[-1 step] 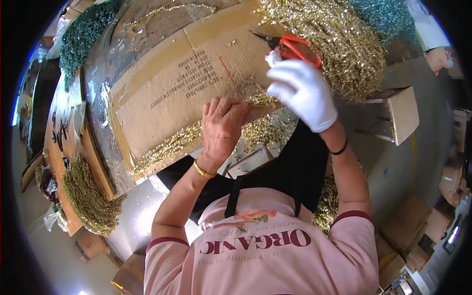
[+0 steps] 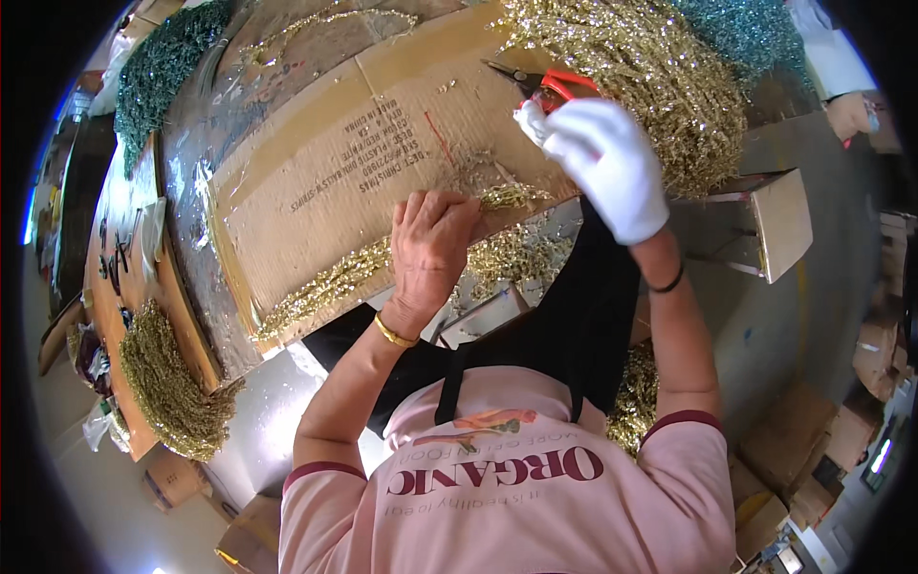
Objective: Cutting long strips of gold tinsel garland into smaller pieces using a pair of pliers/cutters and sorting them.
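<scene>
My bare left hand [image 2: 428, 239] is closed on a strand of gold tinsel garland [image 2: 335, 285] and presses it to the near edge of a cardboard sheet [image 2: 316, 163]. The garland runs out to the left, and a short tuft shows right of the fingers. My right hand [image 2: 612, 167], in a white glove, is over pliers [image 2: 529, 78] with red handles lying on the cardboard. Its fingers are stretched toward the handles and partly cover them. Whether they touch the handles cannot be made out.
A big heap of gold tinsel [image 2: 660, 86] lies right of the pliers, with teal tinsel [image 2: 751, 43] behind. Dark green tinsel [image 2: 172, 67] is at the far left. A gold bundle [image 2: 177, 392] hangs by a wooden board [image 2: 172, 297]. A stool [image 2: 779, 225] stands at right.
My right hand has moved up and to the right, away from the garland, and now covers more of the pliers' red handles. My left hand has stayed on the garland.
</scene>
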Demonstrator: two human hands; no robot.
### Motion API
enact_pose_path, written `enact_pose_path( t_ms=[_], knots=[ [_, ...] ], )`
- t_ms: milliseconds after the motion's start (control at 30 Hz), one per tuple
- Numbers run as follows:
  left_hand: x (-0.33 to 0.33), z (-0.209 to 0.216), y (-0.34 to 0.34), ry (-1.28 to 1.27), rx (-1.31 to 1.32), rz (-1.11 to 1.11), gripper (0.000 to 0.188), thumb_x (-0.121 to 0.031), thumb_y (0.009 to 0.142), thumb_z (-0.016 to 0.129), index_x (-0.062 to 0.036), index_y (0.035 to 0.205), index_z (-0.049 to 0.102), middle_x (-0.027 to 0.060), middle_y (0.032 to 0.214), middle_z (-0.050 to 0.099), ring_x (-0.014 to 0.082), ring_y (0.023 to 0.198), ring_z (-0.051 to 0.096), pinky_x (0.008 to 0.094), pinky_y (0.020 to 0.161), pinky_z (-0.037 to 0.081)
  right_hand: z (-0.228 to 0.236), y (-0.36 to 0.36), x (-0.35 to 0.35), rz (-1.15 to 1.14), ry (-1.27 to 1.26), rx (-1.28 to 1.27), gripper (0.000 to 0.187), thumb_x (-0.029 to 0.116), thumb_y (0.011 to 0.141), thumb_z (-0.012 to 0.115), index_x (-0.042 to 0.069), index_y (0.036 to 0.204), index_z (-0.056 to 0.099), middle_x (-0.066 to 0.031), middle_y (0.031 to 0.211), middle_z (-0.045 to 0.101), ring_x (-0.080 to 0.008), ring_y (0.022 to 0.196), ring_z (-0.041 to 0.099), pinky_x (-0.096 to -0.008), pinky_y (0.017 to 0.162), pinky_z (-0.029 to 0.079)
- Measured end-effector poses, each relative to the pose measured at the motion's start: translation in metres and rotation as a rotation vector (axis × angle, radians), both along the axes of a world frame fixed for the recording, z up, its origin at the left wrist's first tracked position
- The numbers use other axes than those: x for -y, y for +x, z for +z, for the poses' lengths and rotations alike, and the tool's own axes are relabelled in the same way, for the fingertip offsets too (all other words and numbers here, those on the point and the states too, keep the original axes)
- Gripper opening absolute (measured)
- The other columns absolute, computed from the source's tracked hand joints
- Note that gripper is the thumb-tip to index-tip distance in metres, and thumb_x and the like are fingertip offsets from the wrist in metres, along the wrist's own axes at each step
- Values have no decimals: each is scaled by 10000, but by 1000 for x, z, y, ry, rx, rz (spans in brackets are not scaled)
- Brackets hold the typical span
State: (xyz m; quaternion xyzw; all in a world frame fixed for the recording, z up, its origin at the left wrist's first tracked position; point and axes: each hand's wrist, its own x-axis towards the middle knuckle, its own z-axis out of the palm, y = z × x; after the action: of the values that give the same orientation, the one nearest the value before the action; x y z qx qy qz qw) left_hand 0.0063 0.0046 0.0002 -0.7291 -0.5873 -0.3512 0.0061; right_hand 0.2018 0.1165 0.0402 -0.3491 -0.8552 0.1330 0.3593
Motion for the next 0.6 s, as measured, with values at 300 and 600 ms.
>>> enact_pose_path(
  t_ms=[300, 600],
  knots=[
    [-4, -3, 3, 48, 20, -11, 179, -90, 655, 662, -125, 823, 609, -17, 828, 551, 178, 743, 506, 315, 652, 373, 3, 2, -54, -286, -122, 774, 385, 321, 763, 574, 107, 1081, 540, -133, 935, 570, -313, 886, 568, -401, 772, 465],
    [-3, -4, 3, 68, 29, -17, 175, -91, 659, 662, -119, 824, 611, -17, 820, 550, 177, 732, 506, 316, 645, 376, 19, -10, -73, -192, -389, 847, 402, 328, 660, 611, 47, 947, 586, -176, 878, 617, -311, 815, 611, -371, 726, 487]
  ],
)
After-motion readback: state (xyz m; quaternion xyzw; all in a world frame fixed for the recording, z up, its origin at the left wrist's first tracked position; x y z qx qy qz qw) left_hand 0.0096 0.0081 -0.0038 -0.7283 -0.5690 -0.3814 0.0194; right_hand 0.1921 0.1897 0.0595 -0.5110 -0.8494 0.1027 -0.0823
